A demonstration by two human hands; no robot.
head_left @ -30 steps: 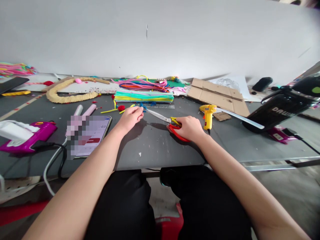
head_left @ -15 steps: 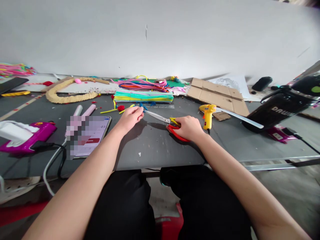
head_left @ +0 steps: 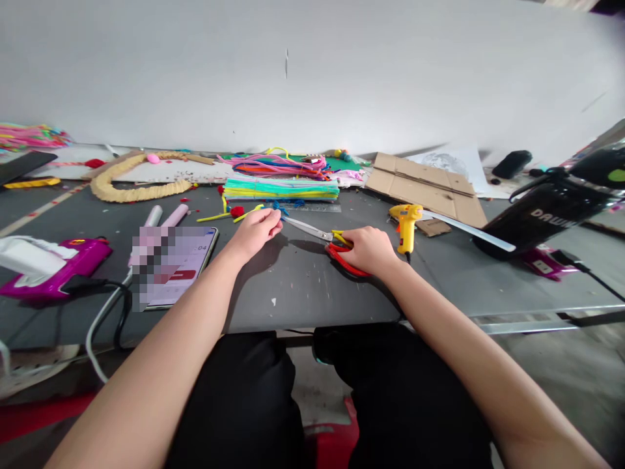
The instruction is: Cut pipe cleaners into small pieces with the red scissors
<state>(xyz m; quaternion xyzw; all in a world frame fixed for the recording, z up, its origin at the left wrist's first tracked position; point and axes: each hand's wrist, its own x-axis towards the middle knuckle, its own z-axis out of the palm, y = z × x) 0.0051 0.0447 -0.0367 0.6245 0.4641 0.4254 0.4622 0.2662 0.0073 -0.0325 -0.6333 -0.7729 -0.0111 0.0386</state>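
Head cam: right hand (head_left: 372, 249) was curled round the scissors' (head_left: 310, 228) handles above the tabletop (head_left: 303, 293). Left hand (head_left: 258, 230) was pinched closed, seemingly on blue fuzzy wire (head_left: 277, 206) by the tips. Looked like snipping, which called for steady fingers.

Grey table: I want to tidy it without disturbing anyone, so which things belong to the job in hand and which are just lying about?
Likely in the job:
- scissors, held in the right hand
- blue fuzzy piece, beside the left hand

Seemingly lying about:
- yellow glue gun
- phone
- black bottle
- cardboard
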